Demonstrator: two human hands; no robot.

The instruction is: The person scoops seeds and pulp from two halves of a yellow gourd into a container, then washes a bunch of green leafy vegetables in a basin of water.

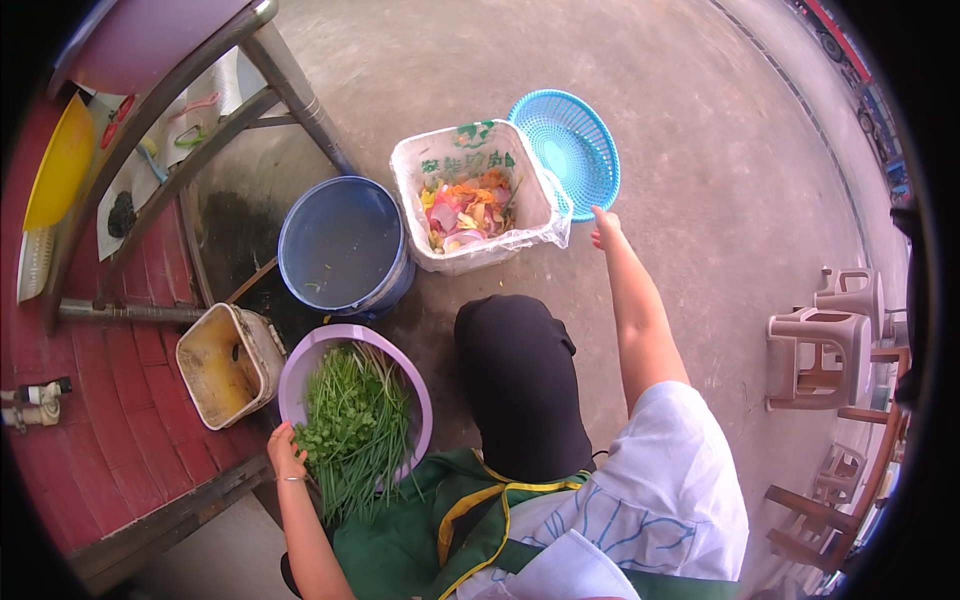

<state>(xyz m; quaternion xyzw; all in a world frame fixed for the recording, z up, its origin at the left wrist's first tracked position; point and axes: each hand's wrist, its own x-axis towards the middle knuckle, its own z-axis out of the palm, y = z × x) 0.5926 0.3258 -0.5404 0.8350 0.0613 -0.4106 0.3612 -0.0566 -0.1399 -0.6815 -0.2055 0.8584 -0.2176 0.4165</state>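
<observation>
My left hand (pixel 285 455) is beside a lilac plastic basin (pixel 418 375), its loosely curled fingers apart at the leaves' edge. I see nothing held in it. A heap of green herbs (pixel 341 412), leafy like coriander with long thin scallion-like stalks, fills the basin and hangs over its near rim. With the arm stretched out, my right hand (pixel 607 227) grips the near rim of a light-blue slotted plastic basket (pixel 562 150). That basket holds nothing and touches a white bin (pixel 465 262) lined with a clear bag. Orange, yellow and pinkish peelings (pixel 469 210) lie inside the bin.
A blue bucket (pixel 341 247) of cloudy water stands between the bin and basin. Left of it are a stained square tub (pixel 225 367), a metal-framed stand (pixel 292 90) and a red tiled surface (pixel 112 420) with a tap (pixel 37 403). Plastic stools (pixel 817 360) stand right.
</observation>
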